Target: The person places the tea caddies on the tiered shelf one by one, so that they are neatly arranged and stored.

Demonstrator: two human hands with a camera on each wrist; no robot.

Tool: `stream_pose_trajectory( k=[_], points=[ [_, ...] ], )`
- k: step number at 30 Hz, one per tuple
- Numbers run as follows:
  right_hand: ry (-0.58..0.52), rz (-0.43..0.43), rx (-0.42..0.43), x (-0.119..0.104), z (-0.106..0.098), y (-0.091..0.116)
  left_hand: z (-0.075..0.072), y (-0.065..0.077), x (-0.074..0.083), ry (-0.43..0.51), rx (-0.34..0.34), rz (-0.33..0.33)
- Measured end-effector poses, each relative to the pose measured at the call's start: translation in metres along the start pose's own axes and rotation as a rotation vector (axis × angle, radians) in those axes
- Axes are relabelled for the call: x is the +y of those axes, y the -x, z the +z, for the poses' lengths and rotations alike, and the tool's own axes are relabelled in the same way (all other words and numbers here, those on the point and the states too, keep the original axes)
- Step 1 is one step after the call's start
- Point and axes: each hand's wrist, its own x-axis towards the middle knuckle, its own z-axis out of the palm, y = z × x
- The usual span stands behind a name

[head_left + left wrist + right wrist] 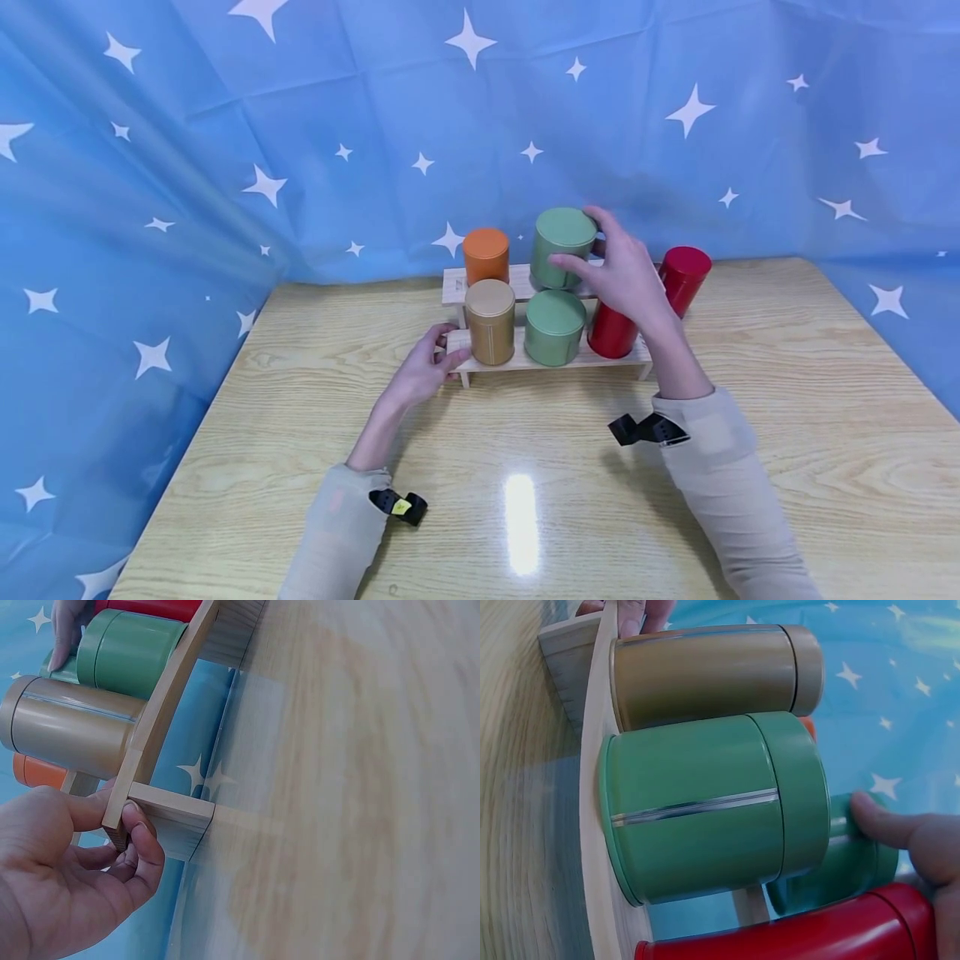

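A two-step wooden rack (519,357) carries several coloured lidded canisters. With thumb and fingers, my right hand (626,275) grips a green canister (558,250) at the upper step; in the right wrist view the thumb lies on its side. My left hand (420,368) pinches the left end of the lower step, as the left wrist view shows close up. On that step stand a gold canister (491,333), a second green canister (553,337) and a red canister (609,333). The right forearm partly hides the red one.
An orange canister (486,257) stands on the upper step at the left. Another red canister (686,271) leans right at the rack's right end, partly behind my right hand. The rack rests on a wood-grain table (300,433), with a blue star-patterned cloth (390,108) behind it.
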Motion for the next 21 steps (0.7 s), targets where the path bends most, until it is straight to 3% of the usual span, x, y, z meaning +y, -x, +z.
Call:
stream_pose_trajectory(
  k=[7, 14, 21],
  points=[
    [0.131, -0.040, -0.043, -0.0016, 0.0026, 0.0003, -0.0005, 0.0003, 0.0008, -0.006, 0.003, -0.003],
    [0.192, -0.022, -0.115, -0.0026, 0.0026, 0.0000, -0.0002, 0.0007, 0.0020, 0.002, -0.001, -0.008],
    [0.220, -0.016, -0.129, -0.0036, 0.0034, -0.0004, -0.0006, 0.0001, 0.0000, 0.006, -0.006, 0.002]
  ],
)
